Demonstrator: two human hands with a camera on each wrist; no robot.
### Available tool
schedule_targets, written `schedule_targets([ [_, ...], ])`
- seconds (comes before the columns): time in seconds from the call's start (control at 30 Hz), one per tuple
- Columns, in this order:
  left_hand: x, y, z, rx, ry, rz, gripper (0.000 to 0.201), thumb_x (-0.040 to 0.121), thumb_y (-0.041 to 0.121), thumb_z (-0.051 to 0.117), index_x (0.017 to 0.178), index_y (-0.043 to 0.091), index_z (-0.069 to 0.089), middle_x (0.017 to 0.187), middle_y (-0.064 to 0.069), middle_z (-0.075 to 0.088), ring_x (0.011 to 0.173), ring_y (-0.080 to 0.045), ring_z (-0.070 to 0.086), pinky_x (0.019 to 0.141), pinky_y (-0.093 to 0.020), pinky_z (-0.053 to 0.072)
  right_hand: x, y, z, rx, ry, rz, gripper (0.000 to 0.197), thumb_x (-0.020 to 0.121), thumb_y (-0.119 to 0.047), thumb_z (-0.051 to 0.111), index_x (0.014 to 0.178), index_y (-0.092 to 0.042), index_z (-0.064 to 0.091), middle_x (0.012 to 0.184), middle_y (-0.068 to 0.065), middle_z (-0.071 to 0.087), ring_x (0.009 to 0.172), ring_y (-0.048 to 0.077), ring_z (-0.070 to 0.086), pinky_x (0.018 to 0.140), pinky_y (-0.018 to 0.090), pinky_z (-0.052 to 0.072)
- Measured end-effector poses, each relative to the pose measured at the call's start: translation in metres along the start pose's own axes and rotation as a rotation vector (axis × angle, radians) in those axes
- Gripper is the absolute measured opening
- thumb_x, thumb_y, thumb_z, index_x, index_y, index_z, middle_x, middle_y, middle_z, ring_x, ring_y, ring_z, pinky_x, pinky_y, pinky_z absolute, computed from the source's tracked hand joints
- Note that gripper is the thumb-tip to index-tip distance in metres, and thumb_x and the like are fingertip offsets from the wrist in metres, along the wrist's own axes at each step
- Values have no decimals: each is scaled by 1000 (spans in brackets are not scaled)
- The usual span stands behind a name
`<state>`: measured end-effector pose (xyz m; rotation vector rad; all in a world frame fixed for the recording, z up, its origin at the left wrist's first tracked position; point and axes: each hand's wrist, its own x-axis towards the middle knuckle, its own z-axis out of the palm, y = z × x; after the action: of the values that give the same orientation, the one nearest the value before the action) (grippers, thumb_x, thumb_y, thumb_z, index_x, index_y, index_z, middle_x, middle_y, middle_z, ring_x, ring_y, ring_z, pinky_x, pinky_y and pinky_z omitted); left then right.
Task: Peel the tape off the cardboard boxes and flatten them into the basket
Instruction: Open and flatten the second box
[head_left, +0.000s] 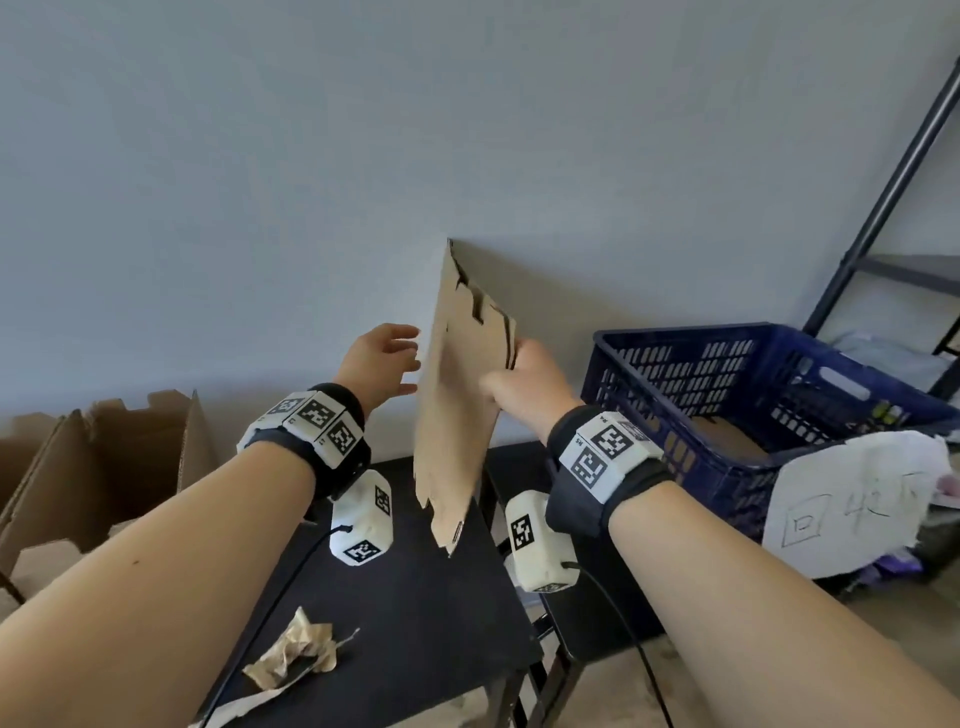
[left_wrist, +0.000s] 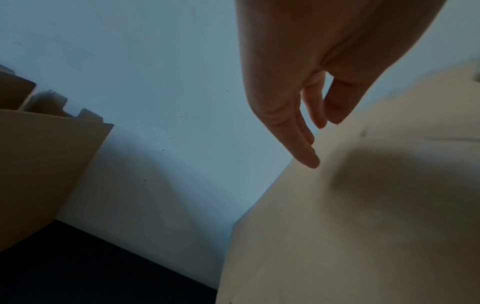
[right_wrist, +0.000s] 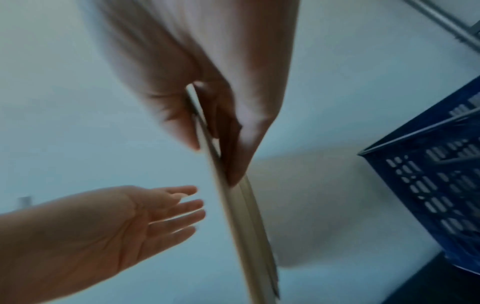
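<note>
A flattened cardboard box (head_left: 457, 395) hangs upright in the air above the black table (head_left: 415, 613). My right hand (head_left: 519, 382) pinches its right edge, thumb on the near face and fingers behind; the right wrist view shows the box (right_wrist: 241, 222) edge-on in that grip (right_wrist: 207, 131). My left hand (head_left: 382, 364) is open with straight fingers just left of the box, a small gap between them. In the left wrist view the left hand (left_wrist: 309, 131) hovers by the box face (left_wrist: 363, 226). The blue basket (head_left: 675, 343) stands at the right, cardboard inside it.
An unflattened cardboard box (head_left: 104, 467) stands at the left by the wall. Crumpled peeled tape (head_left: 296, 649) lies on the table's near part. A white paper (head_left: 857, 493) hangs over the basket's front corner. A dark metal shelf frame (head_left: 893, 182) rises at far right.
</note>
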<state>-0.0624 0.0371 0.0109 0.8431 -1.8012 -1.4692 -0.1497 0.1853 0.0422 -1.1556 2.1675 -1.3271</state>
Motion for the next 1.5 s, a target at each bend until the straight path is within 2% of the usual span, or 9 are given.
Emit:
schedule_targets([
  [0.07, -1, -4, -5, 25, 72, 1, 36, 93, 3, 48, 127, 12, 53, 125, -11, 57, 102, -20, 56, 89, -36, 51, 1, 11, -12, 31, 230, 59, 27, 82, 6, 47, 62, -13, 45, 63, 2, 48, 60, 17, 46, 58, 26, 39],
  [0.17, -5, -10, -9, 111, 134, -6, 42, 92, 11, 55, 133, 12, 48, 132, -11, 53, 115, -25, 53, 100, -37, 44, 6, 28, -31, 154, 452, 101, 8, 84, 2, 53, 86, 1, 61, 82, 11, 63, 77, 26, 58, 73, 34, 50],
  [0.3, -6, -21, -14, 156, 172, -46, 61, 90, 23, 62, 143, 12, 34, 144, -12, 39, 131, -26, 41, 102, -35, 35, 1, 33, -51, 242, 520, 80, 14, 80, -2, 63, 91, 8, 62, 85, 20, 67, 76, 18, 56, 68, 28, 46],
  [0.53, -4, -42, -24, 47, 225, -200, 98, 76, 45, 74, 148, 9, 18, 147, -13, 36, 132, -28, 40, 105, -37, 34, -1, 28, -85, 319, 504, 61, 19, 77, 1, 64, 87, -14, 70, 88, 0, 71, 87, 20, 65, 81, 31, 53],
  [0.7, 4, -56, -19, -23, 170, -233, 59, 73, 54, 71, 111, 10, 59, 114, -5, 61, 101, -20, 55, 82, -33, 42, 6, 22, -108, 390, 550, 60, 22, 76, 1, 64, 74, -21, 68, 84, -4, 70, 86, 18, 63, 91, 36, 51],
  [0.83, 13, -49, -13, -150, 252, -162, 41, 78, 55, 67, 79, 15, 55, 92, -4, 60, 95, -23, 56, 86, -34, 44, 9, 28, -123, 392, 645, 31, 22, 79, -3, 66, 93, -19, 69, 92, -3, 70, 88, 17, 65, 88, 37, 54],
  [1.03, 19, -6, 29, -327, 285, -51, 47, 90, 45, 57, 121, 9, 54, 109, -2, 57, 99, -18, 53, 87, -29, 42, 11, 67, -146, 257, 685, 86, 55, 87, -16, 64, 139, -19, 44, 130, -3, 47, 118, 13, 48, 97, 26, 38],
  [1.2, 28, 21, 76, -353, 303, 23, 34, 91, 44, 56, 102, 12, 55, 89, 2, 57, 81, -12, 53, 71, -23, 41, 24, 87, -182, 228, 696, 101, 57, 89, -11, 60, 142, -17, 40, 145, 4, 42, 131, 18, 43, 109, 34, 36],
  [1.5, 70, 66, 220, -293, 330, 106, 35, 90, 42, 57, 71, 17, 42, 73, -1, 46, 69, -16, 44, 62, -26, 37, 67, 161, -311, 205, 717, 80, 48, 91, -9, 56, 138, -13, 45, 135, -1, 51, 107, 9, 48, 88, 21, 33],
])
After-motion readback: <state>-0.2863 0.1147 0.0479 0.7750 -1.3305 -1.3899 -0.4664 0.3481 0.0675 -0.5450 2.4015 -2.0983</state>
